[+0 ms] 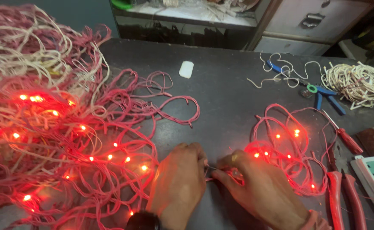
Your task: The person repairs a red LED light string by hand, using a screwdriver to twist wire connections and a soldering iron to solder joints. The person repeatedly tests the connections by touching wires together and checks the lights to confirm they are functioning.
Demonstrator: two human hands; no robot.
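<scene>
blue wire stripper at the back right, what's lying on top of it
A loose white wire loops across the handles of the blue wire stripper, and a small green ring sits at its pivot. Whatever lies beneath the tool is covered; only the dark table shows around it.

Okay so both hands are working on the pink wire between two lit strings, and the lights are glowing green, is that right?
Not quite. In the head view the bulbs glow red, not green. The rest holds: the left hand and right hand meet on the pink wire between the two lit strings.
</scene>
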